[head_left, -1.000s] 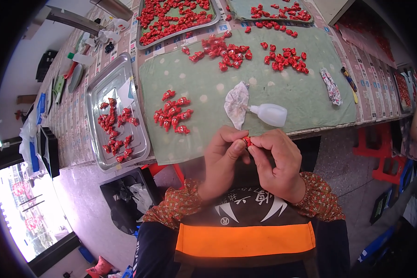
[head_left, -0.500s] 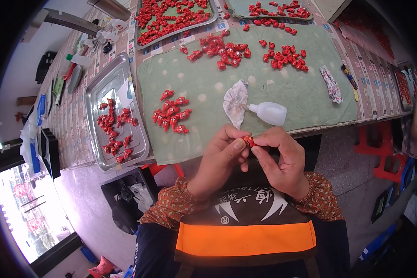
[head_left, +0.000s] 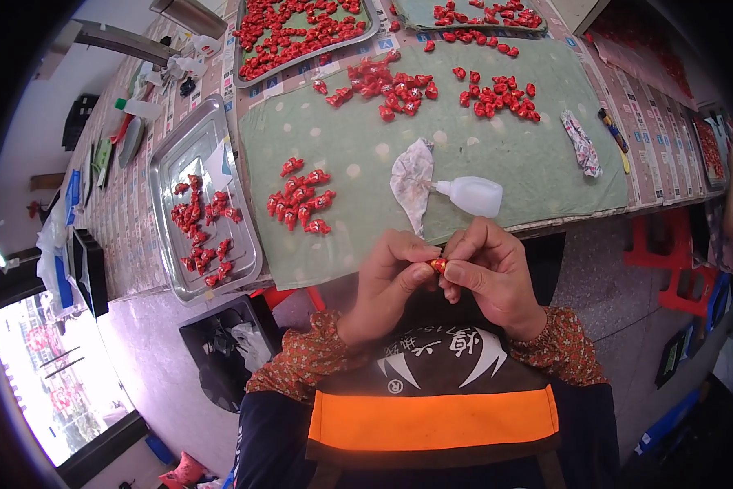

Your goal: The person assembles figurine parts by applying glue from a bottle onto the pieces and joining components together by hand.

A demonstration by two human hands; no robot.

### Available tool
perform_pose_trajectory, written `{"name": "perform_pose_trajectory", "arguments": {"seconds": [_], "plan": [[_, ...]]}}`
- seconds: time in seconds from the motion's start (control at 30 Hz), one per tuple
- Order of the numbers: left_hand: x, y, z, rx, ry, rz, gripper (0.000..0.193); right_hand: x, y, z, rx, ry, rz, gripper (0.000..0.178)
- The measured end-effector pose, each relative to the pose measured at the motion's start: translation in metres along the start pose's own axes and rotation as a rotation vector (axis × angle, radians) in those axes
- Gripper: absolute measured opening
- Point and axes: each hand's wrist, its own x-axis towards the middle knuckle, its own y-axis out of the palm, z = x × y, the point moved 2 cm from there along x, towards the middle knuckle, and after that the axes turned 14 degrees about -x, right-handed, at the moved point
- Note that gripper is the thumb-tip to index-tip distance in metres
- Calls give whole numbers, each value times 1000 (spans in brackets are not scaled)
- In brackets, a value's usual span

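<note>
Just short of the table edge (head_left: 546, 226), pinching a small red piece (head_left: 438, 266) from both sides

With the left hand (head_left: 389, 281), angled in from 8 o'clock, clamps one end of the small red piece between thumb and forefinger. With the right hand (head_left: 497, 281), angled in from 4 o'clock, clamps the other end, thumb uppermost. Has the two hands close together, with only a bit of red and gold between the fingertips. Holds the piece off the table, at the hub of the clock, with 12 straight ahead. Wears a dark apron (head_left: 432, 380) with an orange band (head_left: 432, 420) at 6 o'clock, and flowered sleeves (head_left: 301, 359) at 8 and 4.

At 1 o'clock, has a white squeeze bottle (head_left: 476, 196) on its side on a green cloth (head_left: 334, 253), its nozzle at the edge of a crumpled white rag (head_left: 411, 183); cannot tell whether touching. At 10 on the same cloth, has a cluster of red pieces (head_left: 301, 194). Just past that, near half past 9, has a metal tray (head_left: 179, 159) with more inside. At 2, has a patterned cloth roll (head_left: 580, 144) near a yellow-ended tool (head_left: 615, 138). At 8, below table height, has a black bin (head_left: 228, 354)
</note>
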Motion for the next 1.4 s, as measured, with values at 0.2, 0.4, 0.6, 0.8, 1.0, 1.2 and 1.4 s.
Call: {"name": "perform_pose_trajectory", "arguments": {"seconds": [0.2, 0.4, 0.6, 0.8, 1.0, 1.2, 1.4], "plan": [[-4, 6, -2, 39, -6, -23, 13, -2, 3, -5, 67, -26, -9, 13], [-5, 10, -2, 27, 33, 10, 12, -2, 4, -4, 90, -29, 1, 13], [-5, 9, -1, 88, 50, 37, 12, -2, 3, -1, 97, -3, 7, 13], [-8, 5, -2, 136, 72, 77, 15, -1, 6, -3, 127, -12, 54, 14], [-7, 6, 5, 61, 76, 133, 23, -4, 6, -3, 118, -3, -31, 17], [-9, 5, 3, 141, 50, 86, 14, -2, 11, 1, 98, -16, 12, 16], [-6, 11, 2, 86, 98, 77, 8, -1, 13, 1, 88, 3, -19, 17]]}}
